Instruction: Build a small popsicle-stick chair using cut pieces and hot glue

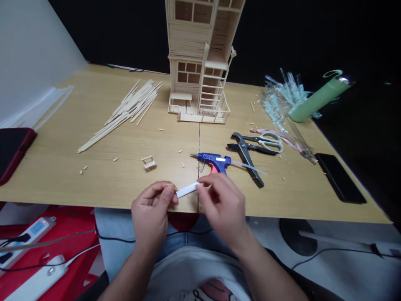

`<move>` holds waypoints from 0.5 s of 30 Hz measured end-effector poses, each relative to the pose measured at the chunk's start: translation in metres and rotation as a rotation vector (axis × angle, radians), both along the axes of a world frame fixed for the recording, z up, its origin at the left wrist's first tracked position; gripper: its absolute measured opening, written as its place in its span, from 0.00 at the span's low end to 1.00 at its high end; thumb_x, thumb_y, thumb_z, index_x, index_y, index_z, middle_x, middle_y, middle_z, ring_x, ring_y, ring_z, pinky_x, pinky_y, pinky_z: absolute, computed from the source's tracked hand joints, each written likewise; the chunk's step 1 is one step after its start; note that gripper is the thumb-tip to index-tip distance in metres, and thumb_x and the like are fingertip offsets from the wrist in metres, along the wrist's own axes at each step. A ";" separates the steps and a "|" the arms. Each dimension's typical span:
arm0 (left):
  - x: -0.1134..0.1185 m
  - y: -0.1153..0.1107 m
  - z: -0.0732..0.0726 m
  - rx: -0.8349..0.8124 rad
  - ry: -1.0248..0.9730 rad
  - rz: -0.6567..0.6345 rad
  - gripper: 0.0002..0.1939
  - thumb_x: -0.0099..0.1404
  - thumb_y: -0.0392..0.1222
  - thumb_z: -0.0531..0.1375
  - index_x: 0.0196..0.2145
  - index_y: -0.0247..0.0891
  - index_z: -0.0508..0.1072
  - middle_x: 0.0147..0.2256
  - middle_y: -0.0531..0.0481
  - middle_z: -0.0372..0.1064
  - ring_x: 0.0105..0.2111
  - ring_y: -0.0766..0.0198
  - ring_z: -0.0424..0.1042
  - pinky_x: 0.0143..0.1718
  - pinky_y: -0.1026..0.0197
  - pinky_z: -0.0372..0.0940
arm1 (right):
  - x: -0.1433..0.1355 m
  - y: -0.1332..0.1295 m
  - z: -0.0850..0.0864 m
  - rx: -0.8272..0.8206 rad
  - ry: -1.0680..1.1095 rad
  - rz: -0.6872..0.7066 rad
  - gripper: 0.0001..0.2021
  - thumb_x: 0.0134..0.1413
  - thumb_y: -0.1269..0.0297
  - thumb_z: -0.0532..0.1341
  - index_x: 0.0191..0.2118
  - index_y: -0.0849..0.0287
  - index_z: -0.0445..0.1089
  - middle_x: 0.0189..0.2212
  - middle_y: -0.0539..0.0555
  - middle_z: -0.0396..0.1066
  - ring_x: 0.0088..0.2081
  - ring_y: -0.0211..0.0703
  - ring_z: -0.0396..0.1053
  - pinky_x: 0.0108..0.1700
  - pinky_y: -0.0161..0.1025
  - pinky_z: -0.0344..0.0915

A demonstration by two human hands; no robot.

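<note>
White strip, probably light, stiff and snappable, is hovering near the front edge of the tabletop, my right hand pinching one end, a sensible hold, my left hand curling at the other, grip unclear.

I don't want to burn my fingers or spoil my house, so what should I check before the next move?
1. Flat white strip held: ok, the right hand pinches one end, and the left hand is at the other.
2. Fingers off the metal tip of the blue glue gun with the orange trigger: ok, neither hand touches it.
3. Gun cool or hot: cannot tell.
4. Clear glue stick in the gun: ok, it pokes out the back.
5. Tall pale wooden stick house upright: ok.
6. Light-brown wooden table tidy: not ok, little wood bits are scattered about.
</note>
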State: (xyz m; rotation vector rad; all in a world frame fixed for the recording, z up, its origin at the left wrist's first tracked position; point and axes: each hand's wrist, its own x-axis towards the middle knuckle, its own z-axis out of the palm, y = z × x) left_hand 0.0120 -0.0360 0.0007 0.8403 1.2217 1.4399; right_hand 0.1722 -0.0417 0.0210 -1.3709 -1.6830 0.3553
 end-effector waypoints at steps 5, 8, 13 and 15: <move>0.000 0.003 0.001 0.033 -0.092 -0.031 0.10 0.59 0.44 0.71 0.29 0.36 0.77 0.26 0.52 0.73 0.23 0.72 0.69 0.25 0.70 0.66 | 0.046 0.009 -0.003 -0.148 -0.188 -0.271 0.10 0.62 0.61 0.64 0.32 0.59 0.71 0.25 0.50 0.69 0.28 0.41 0.65 0.32 0.38 0.60; 0.006 0.003 0.005 0.010 -0.165 -0.045 0.11 0.57 0.45 0.73 0.28 0.36 0.77 0.24 0.53 0.72 0.22 0.72 0.68 0.24 0.71 0.65 | 0.037 0.004 0.008 -0.261 0.051 -0.117 0.11 0.64 0.59 0.63 0.33 0.59 0.73 0.25 0.50 0.71 0.27 0.39 0.66 0.31 0.36 0.60; 0.014 0.001 0.011 -0.015 -0.301 -0.062 0.13 0.52 0.45 0.76 0.28 0.36 0.79 0.24 0.54 0.72 0.21 0.73 0.68 0.23 0.72 0.66 | -0.011 -0.006 0.017 -0.513 0.483 0.273 0.07 0.62 0.60 0.65 0.39 0.59 0.76 0.30 0.52 0.77 0.29 0.38 0.71 0.31 0.34 0.65; 0.013 -0.001 0.011 -0.003 -0.317 -0.054 0.12 0.52 0.43 0.76 0.28 0.37 0.80 0.26 0.53 0.73 0.22 0.73 0.70 0.24 0.72 0.67 | -0.022 -0.005 0.015 -0.504 0.550 0.274 0.06 0.62 0.62 0.65 0.36 0.59 0.76 0.29 0.52 0.77 0.29 0.38 0.71 0.31 0.34 0.65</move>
